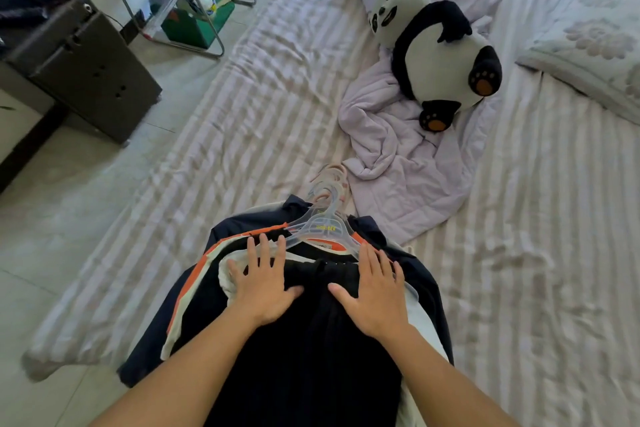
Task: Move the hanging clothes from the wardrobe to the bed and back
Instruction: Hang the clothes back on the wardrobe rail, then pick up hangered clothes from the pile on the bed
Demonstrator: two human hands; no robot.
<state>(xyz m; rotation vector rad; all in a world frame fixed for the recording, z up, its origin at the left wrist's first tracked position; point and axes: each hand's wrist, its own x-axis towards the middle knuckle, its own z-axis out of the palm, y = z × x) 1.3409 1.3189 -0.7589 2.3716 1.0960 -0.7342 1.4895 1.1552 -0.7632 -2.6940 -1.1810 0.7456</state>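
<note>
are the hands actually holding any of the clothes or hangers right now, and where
Nothing is held. The left hand and right hand lie flat, fingers straight, on the black garment topping the pile, just below the clear hangers.

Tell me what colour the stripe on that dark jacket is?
Orange, edged with white, on the jacket; shown in the head view.

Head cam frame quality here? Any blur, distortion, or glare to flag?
Head view: wide-angle bend curves the bed edges; the dark cabinet at far left is smeared; both hands, left hand and right hand, and the clothes are sharp; soft daylight, no harsh glare.
</note>
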